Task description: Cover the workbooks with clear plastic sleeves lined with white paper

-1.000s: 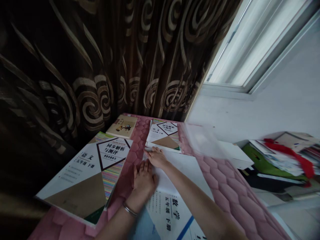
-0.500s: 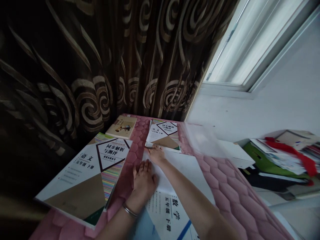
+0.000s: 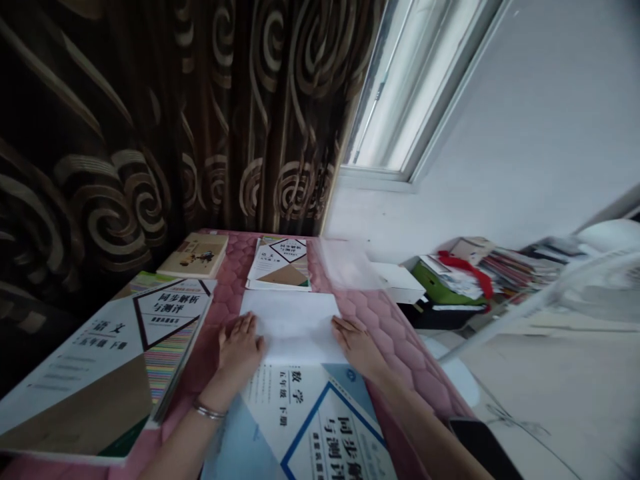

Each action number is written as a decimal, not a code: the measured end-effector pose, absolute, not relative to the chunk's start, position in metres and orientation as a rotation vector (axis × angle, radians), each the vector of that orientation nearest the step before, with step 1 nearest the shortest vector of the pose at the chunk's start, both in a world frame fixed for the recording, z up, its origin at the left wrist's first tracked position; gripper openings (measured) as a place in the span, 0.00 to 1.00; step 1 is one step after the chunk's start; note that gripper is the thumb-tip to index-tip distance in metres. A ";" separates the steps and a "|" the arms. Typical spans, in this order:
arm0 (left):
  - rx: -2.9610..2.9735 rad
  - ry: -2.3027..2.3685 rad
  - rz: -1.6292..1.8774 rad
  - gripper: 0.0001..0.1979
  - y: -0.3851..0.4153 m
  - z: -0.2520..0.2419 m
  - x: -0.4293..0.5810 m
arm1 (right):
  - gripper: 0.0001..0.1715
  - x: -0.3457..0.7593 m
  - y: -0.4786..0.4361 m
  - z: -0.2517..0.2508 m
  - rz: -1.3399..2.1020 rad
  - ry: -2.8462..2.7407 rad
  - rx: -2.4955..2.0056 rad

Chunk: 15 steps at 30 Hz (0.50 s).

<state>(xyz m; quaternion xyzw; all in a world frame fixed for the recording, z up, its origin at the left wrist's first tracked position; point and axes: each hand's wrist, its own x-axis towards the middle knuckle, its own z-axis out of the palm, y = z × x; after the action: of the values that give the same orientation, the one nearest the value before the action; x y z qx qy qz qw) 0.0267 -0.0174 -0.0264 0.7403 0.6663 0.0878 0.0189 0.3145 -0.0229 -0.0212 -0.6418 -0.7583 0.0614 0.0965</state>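
A white sheet (image 3: 295,325) lies across the far part of a blue and white workbook (image 3: 320,420) with large Chinese characters on its cover. My left hand (image 3: 241,350), a silver bangle at its wrist, rests on the sheet's left edge with fingers extended. At the right edge my right hand (image 3: 359,343) lies with its fingers stretched out on the paper. Both hands are open and lie flat rather than gripping. My forearms cover parts of the workbook's sides.
Left of the sheet lies a larger workbook (image 3: 105,367), with a tan book (image 3: 194,255) behind it. Another workbook (image 3: 281,262) sits beyond the sheet on the pink padded cover (image 3: 407,347). A dark phone-like object (image 3: 483,447) is at the lower right. A patterned curtain (image 3: 240,120) hangs behind.
My right hand has moved from the sheet's far left corner to its right edge. My left hand stays by the left edge. The view has turned right, showing more of the workbook cover.
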 end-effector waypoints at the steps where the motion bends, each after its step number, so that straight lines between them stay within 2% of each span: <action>1: 2.305 2.073 0.255 0.27 -0.017 -0.026 0.026 | 0.30 0.325 -0.027 -0.023 0.177 -2.222 -1.915; 9: 2.267 2.084 -0.119 0.28 -0.008 0.007 0.074 | 0.29 0.331 -0.027 -0.021 0.168 -2.250 -1.918; 13: 2.637 1.380 0.188 0.26 -0.011 0.005 0.149 | 0.27 0.334 -0.024 -0.015 0.208 -2.237 -1.926; 15: 2.631 1.325 0.276 0.30 -0.013 -0.004 0.179 | 0.25 0.338 -0.019 -0.012 0.236 -2.230 -1.951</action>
<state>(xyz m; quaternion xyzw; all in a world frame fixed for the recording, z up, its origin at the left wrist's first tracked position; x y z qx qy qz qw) 0.1790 -0.0125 -0.0041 0.8855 0.4460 0.0930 0.0914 0.3383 -0.0190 -0.0120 -0.6540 -0.7475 0.0791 0.0847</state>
